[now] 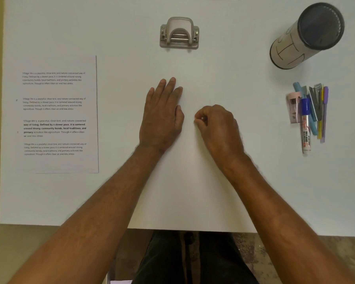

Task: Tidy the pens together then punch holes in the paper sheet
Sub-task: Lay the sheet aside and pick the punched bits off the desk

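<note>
White laminate covers the bench (193,191), and at its left side a printed paper sheet (57,113) lies flat, carrying four blocks of text and sitting well apart from everything else. Toward the middle, at the far side, a beige hole punch (179,33) stands with its mouth facing the person. Nearer the person, the left hand (162,117) rests palm down on the bench with fingers straight and close together, holding nothing. Just beside it, the right hand (217,124) rests on the bench with its fingers curled inward into a loose fist; nothing shows inside it. At the far right, a cylindrical holder (307,35) with a dark mesh rim and a paper wrap marked with pen lines stands on the bench. Below it, the pens (314,113) lie bunched side by side, roughly parallel: a whiteboard marker (306,128) with a blue cap, a light blue pen, a yellow one, a purple one and a grey metallic piece. A small pink object (293,107) touches the left edge of the bunch.
</note>
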Available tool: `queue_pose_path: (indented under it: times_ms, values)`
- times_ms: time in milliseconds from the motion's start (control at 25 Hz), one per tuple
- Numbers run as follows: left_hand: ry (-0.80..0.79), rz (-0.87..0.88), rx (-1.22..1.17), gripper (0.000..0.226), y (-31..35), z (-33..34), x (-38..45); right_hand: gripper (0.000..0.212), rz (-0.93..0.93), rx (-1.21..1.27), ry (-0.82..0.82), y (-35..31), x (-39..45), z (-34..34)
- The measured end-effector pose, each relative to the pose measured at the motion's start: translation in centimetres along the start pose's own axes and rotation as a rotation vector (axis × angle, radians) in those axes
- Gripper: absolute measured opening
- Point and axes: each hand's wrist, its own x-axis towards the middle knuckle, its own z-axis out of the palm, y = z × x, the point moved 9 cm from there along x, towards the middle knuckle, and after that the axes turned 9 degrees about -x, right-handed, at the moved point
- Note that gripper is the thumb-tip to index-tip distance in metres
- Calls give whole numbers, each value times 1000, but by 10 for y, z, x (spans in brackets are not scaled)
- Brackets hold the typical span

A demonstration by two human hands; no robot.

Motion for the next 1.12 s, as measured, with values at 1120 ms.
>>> queue_pose_path:
  times_ms: [1120]
  values:
    - [37,20,-2,49,-1,1,1,16,324,658,-142,57,1,3]
